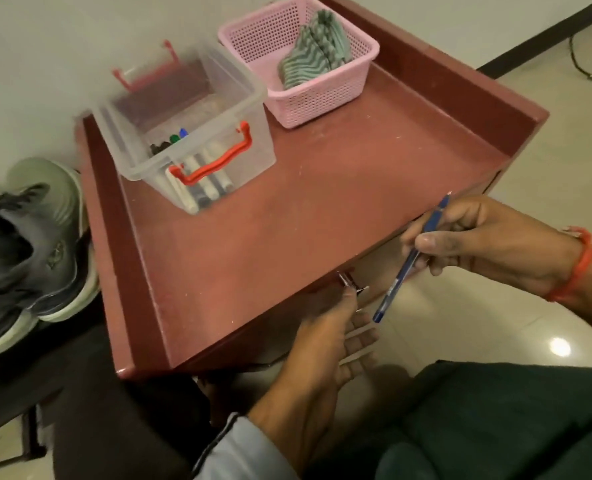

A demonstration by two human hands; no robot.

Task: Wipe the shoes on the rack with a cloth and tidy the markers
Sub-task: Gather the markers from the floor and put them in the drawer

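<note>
My right hand (495, 244) pinches a blue pen (393, 289) just past the front edge of the red-brown cabinet top (287, 220), tip pointing down. My left hand (329, 337) is below that edge, fingers mostly straight, with one fingertip touching the metal drawer handle (351, 285). A clear plastic box (242, 98) with red handles stands at the back left and holds several markers (201, 185). Beside it a pink basket (322, 98) holds a folded green striped cloth (313, 51). A grey-green sports shoe (28, 244) sits on the rack at the left.
The cabinet top has raised rims along its left and back sides. A wall stands behind it and a tiled floor (547, 116) lies to the right, with a black cable at the far right. My dark-trousered legs fill the bottom of the view.
</note>
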